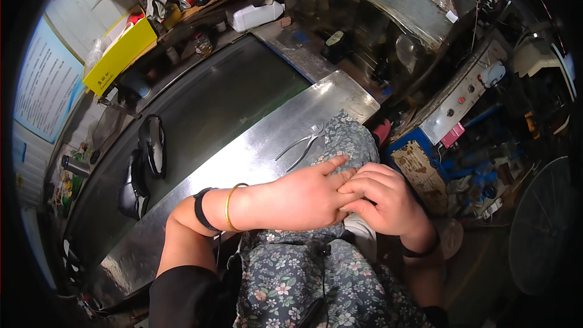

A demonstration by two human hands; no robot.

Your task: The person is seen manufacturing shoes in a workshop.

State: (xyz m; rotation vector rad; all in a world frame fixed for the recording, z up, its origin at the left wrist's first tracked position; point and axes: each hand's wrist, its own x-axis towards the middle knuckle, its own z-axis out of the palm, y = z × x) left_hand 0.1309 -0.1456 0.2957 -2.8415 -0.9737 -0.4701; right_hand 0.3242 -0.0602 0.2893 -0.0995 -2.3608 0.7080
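My left hand (310, 197) and my right hand (388, 200) meet above my lap, at the near edge of the metal worktop. The right hand's fingers are bent over the left hand's fingers, its thumb pressed in close. One left digit sticks out; the others curl and are partly covered. Anything between the fingers is hidden. Just beyond lie pliers (313, 136), their handles spread apart, beside dark floral cloth (352, 136) on the worktop. A floral apron (285, 273) covers my lap, and something white (361, 234) shows under my hands.
Two black shoes (152, 146) rest on the dark conveyor belt (225, 97) at the left. Behind it stand a yellow box (118, 54) and a white plastic jug (256, 14). A control panel (458, 103) is at the right, above a round fan guard (540, 225).
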